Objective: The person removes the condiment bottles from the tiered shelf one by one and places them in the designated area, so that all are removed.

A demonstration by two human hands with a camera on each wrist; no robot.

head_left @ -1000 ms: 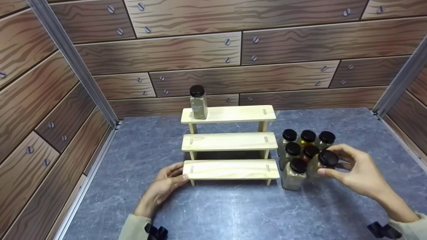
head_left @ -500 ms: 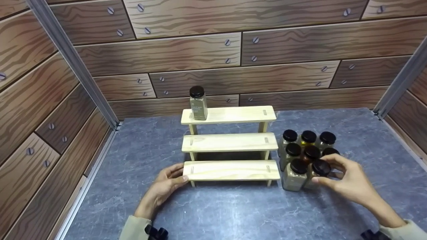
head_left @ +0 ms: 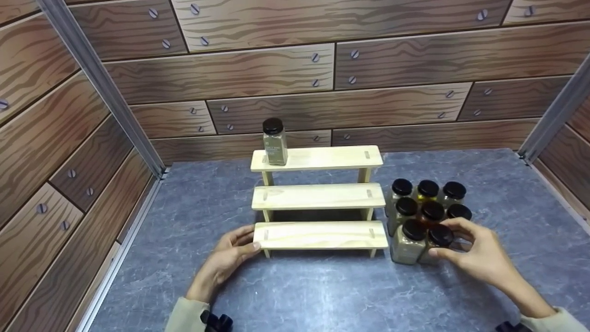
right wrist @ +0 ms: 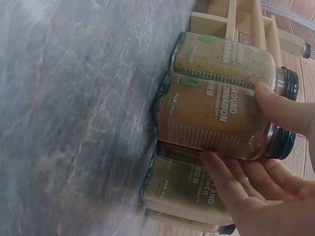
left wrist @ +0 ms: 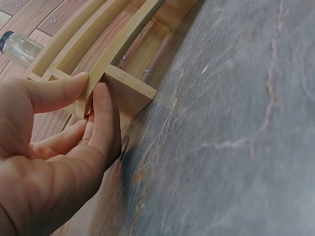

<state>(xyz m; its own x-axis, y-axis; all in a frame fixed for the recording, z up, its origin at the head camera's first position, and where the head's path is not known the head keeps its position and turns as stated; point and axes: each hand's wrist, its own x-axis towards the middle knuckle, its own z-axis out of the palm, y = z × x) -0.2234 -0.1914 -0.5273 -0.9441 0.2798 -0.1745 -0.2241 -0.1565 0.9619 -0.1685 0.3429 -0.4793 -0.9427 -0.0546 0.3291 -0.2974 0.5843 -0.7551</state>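
A three-tier wooden spice rack (head_left: 319, 196) stands on the grey tabletop. My left hand (head_left: 229, 253) pinches the left end of its lowest shelf (left wrist: 118, 46), thumb on top and fingers beneath. At the right, my right hand (head_left: 479, 251) grips a ground cinnamon jar (right wrist: 211, 115) between thumb and fingers. That jar, black-lidded and upright, is at the front right of a tight group of similar spice jars. A paler spice jar (head_left: 409, 244) stands against its left side. Behind it in the group is a jar labelled with the word pepper (right wrist: 182, 189).
One spice jar (head_left: 275, 143) stands at the left end of the top shelf (head_left: 327, 157). Several black-lidded jars, one with yellow contents (head_left: 427, 190), stand close to the rack's right side. Wood-patterned walls (head_left: 276, 74) enclose the tabletop (head_left: 304, 290) at the back and sides.
My right hand has brought the cinnamon jar left and slightly down into the front-right place of the group, uncovering a jar lid behind it. The left hand keeps its hold on the rack.
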